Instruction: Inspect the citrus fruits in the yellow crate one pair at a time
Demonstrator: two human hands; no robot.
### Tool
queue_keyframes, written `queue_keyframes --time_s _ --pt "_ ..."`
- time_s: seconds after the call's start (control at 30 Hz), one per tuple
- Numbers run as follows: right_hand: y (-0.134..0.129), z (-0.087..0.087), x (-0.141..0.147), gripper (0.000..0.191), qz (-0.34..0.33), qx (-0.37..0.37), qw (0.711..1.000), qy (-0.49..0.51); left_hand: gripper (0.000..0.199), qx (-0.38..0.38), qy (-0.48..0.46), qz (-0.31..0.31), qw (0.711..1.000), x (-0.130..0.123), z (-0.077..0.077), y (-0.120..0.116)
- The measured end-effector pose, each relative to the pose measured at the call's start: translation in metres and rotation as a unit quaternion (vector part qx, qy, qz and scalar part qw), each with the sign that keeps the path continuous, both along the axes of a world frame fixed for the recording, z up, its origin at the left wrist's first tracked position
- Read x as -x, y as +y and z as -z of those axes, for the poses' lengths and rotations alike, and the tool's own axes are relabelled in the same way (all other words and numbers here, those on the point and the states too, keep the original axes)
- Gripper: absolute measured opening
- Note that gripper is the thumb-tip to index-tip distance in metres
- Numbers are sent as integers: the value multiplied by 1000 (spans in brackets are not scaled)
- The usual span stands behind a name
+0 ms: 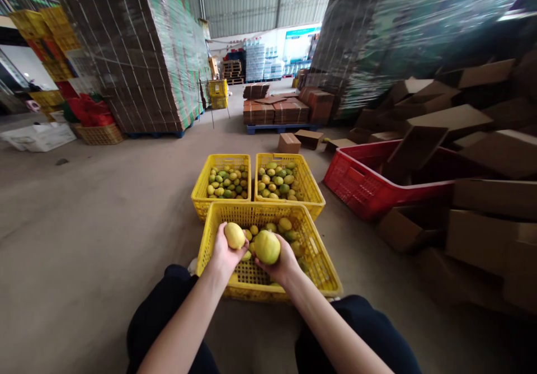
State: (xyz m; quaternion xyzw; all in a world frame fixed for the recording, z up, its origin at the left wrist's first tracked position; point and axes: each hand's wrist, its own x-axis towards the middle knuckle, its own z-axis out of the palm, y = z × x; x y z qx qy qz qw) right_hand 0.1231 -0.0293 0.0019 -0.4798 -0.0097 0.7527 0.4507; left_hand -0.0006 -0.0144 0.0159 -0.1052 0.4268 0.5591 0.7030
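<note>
The left hand held a yellow lemon, and the right hand held a larger, greenish-yellow fruit. Each hand was cupped part-way open around its fruit. The two fruits were side by side with a narrow gap between them, above the near yellow crate. The lemon's long axis seemed to slant away from the left wrist, down towards the right; the larger fruit looked too round from this side to give a clear axis.

Straight beyond the near crate were two more yellow crates with fruit in them. The far left crate was nearer the left hand, and the far right crate nearer the right hand. A red crate was farther out to the right.

The undersides of both held fruits were hidden in the palms, and some of the fingers could not be made out behind them. The hands and the right forearm covered part of the loose fruit in the near crate, so its amount could not be told. The cardboard boxes at the right edge were dim, blurred and cut off.
</note>
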Motion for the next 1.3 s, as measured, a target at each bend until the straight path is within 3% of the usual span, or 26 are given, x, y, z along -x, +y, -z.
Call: queue_keyframes --time_s 0.3,0.5,0.63,0.87,1.0,1.17,1.3 --pt "4 3 5 17 46 -1 999 5 20 -7 -32 -46 998 3 1 3" --pt "2 0 8 26 -27 13 1000 2 24 2 -44 -79 996 5 0 2" --pt "3 5 9 27 -40 13 999 20 24 8 -58 -69 996 4 3 3" --pt "5 6 7 22 8 4 1000 26 22 18 -44 -54 997 -5 9 5" --pt "4 4 6 21 26 -15 999 25 18 -13 -48 -52 997 -6 11 4" --pt "3 5 8 24 3 19 999 39 18 -13 -53 -53 997 -5 15 8" --pt "5 5 11 18 23 21 999 22 17 1 -52 -63 997 -7 18 11"
